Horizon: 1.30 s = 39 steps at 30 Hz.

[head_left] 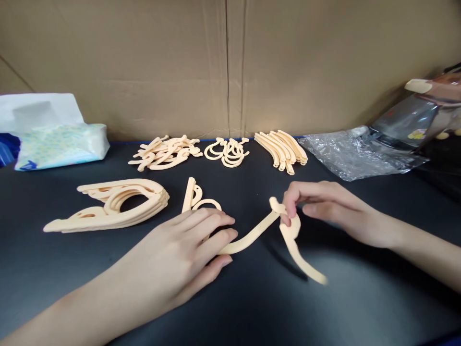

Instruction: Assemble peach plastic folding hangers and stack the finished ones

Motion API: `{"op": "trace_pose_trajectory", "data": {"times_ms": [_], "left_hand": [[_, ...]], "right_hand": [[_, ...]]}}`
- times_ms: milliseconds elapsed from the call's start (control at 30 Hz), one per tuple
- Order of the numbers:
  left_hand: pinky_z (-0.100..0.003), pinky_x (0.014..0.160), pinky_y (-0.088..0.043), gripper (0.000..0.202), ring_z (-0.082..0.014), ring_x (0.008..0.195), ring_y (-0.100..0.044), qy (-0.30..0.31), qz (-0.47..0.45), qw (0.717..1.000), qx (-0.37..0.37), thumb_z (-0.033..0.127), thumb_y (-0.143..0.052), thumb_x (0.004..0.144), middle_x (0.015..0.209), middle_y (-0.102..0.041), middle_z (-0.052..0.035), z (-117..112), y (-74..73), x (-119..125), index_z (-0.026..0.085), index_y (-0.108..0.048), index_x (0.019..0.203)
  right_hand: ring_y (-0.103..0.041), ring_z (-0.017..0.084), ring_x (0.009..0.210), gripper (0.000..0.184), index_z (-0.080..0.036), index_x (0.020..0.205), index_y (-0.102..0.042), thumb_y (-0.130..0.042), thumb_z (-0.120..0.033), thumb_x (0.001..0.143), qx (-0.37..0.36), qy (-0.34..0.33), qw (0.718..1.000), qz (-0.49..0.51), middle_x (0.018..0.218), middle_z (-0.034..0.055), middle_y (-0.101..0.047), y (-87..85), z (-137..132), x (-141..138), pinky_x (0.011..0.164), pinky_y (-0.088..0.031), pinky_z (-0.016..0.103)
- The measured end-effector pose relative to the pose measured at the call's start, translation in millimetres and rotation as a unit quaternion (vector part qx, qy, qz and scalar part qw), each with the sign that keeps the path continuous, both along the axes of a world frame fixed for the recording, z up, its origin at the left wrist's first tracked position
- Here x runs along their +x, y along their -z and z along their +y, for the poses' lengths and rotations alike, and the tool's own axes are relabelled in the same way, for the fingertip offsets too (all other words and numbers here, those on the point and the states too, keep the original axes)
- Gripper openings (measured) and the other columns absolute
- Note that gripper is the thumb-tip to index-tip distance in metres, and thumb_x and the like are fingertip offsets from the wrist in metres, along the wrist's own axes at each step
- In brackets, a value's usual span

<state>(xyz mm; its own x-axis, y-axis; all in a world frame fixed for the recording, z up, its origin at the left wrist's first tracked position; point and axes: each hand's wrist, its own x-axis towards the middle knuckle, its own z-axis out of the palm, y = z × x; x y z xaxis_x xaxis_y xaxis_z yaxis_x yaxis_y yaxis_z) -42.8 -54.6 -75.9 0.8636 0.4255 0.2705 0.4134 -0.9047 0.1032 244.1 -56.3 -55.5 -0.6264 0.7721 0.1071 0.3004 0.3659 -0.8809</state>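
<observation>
My left hand (194,247) lies over a partly assembled cream plastic hanger (248,239), its fingers closed over the middle and holding it against the table. Beyond my fingers, a straight bar and a curved loop (208,203) show; what lies under the palm is hidden. My right hand (324,204) pinches a loose curved hanger arm (300,257) between thumb and fingers. The upper part of that arm crosses the free end of the hanger, and its tip points down to the right. Whether the two pieces are joined there I cannot tell.
A stack of folded hangers (133,221) lies on the dark table at left. Along the back are piles of hanger arms (167,153), hooks (230,156) and curved bars (283,149). Tissue pack (65,144) stands back left; clear plastic bags (363,154) lie back right, before a cardboard wall (162,67).
</observation>
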Motion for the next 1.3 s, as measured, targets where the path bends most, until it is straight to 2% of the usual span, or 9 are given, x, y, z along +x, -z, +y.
{"op": "trace_pose_trajectory", "data": {"times_ms": [133,267,333,400,500,600,767,933,1300], "left_hand": [[-0.033,0.091,-0.048,0.026,-0.0206,0.106,-0.060,0.009,-0.003,1.000,-0.012,0.014,-0.040,0.097,0.116,-0.065,-0.0057,-2,-5.0,1,0.018,-0.064,0.106],[-0.030,0.084,-0.051,0.024,-0.0195,0.104,-0.060,0.015,-0.009,0.999,-0.040,0.010,-0.041,0.092,0.116,-0.065,-0.0055,-3,-7.4,-1,0.019,-0.064,0.095],[-0.030,0.080,-0.052,0.020,-0.0191,0.099,-0.061,0.016,-0.011,0.999,-0.048,0.012,-0.043,0.091,0.113,-0.065,-0.0053,-3,-7.1,-2,0.019,-0.062,0.089],[-0.031,0.072,-0.052,0.017,-0.0193,0.091,-0.062,0.015,-0.011,0.999,-0.046,0.015,-0.045,0.092,0.106,-0.065,-0.0053,-3,-6.9,-2,0.019,-0.060,0.086],[-0.033,0.061,-0.050,0.017,-0.0208,0.080,-0.062,0.013,0.001,1.000,-0.019,0.020,-0.047,0.094,0.094,-0.064,-0.0055,-3,-7.7,0,0.019,-0.060,0.084],[-0.035,0.058,-0.049,0.020,-0.0231,0.077,-0.062,0.006,0.013,0.999,0.033,0.025,-0.047,0.096,0.088,-0.065,-0.0060,-3,-9.1,1,0.018,-0.061,0.083],[-0.036,0.050,-0.047,0.031,-0.0246,0.069,-0.064,-0.017,0.027,0.992,0.126,0.032,-0.041,0.099,0.083,-0.067,-0.0074,-2,-8.9,1,0.016,-0.065,0.086],[-0.037,0.044,-0.044,0.040,-0.0245,0.061,-0.064,-0.053,0.056,0.981,0.178,0.039,-0.036,0.099,0.081,-0.068,-0.0073,-1,-7.9,-1,0.015,-0.066,0.092],[-0.037,0.047,-0.044,0.035,-0.0263,0.070,-0.066,-0.074,0.059,0.973,0.211,0.034,-0.039,0.098,0.079,-0.068,-0.0061,-2,-7.7,2,0.015,-0.068,0.093]], "right_hand": [[-0.061,0.012,0.072,0.011,-0.018,0.088,-0.053,-0.061,-0.025,0.092,-0.098,0.060,0.990,0.080,0.078,0.0001,-0.061,6.1,7,2,0.067,-0.048,0.024],[-0.062,0.011,0.068,0.029,-0.022,0.107,-0.052,-0.070,-0.024,0.084,-0.121,0.088,0.981,0.123,0.077,-0.0035,-0.059,5.7,8,2,0.063,-0.051,0.023],[-0.061,0.011,0.067,0.023,-0.022,0.101,-0.057,-0.071,-0.026,0.084,-0.057,0.119,0.988,0.074,0.077,-0.0028,-0.061,3.4,8,2,0.062,-0.051,0.022],[-0.060,0.011,0.067,0.012,-0.020,0.091,-0.062,-0.069,-0.026,0.085,0.072,0.146,0.987,-0.013,0.078,-0.0011,-0.063,1.7,7,3,0.063,-0.049,0.023],[-0.059,0.013,0.072,0.005,-0.017,0.086,-0.063,-0.062,-0.019,0.090,0.300,0.127,0.934,-0.146,0.080,0.0019,-0.064,3.4,6,5,0.065,-0.046,0.026],[-0.056,0.016,0.074,0.011,-0.015,0.084,-0.060,-0.053,-0.015,0.093,0.406,0.072,0.877,-0.247,0.080,0.0038,-0.061,8.8,4,4,0.064,-0.042,0.028],[-0.051,0.015,0.069,0.020,-0.016,0.081,-0.057,-0.049,-0.023,0.098,0.425,0.035,0.851,-0.306,0.079,0.0026,-0.059,14.6,4,0,0.066,-0.039,0.029],[-0.052,0.016,0.070,0.020,-0.017,0.084,-0.060,-0.051,-0.027,0.098,0.412,0.020,0.861,-0.299,0.081,0.0020,-0.061,14.6,4,0,0.067,-0.038,0.030],[-0.054,0.016,0.073,0.021,-0.017,0.089,-0.063,-0.057,-0.037,0.095,0.388,-0.002,0.874,-0.291,0.086,0.0019,-0.063,15.3,2,-1,0.067,-0.038,0.030]]}}
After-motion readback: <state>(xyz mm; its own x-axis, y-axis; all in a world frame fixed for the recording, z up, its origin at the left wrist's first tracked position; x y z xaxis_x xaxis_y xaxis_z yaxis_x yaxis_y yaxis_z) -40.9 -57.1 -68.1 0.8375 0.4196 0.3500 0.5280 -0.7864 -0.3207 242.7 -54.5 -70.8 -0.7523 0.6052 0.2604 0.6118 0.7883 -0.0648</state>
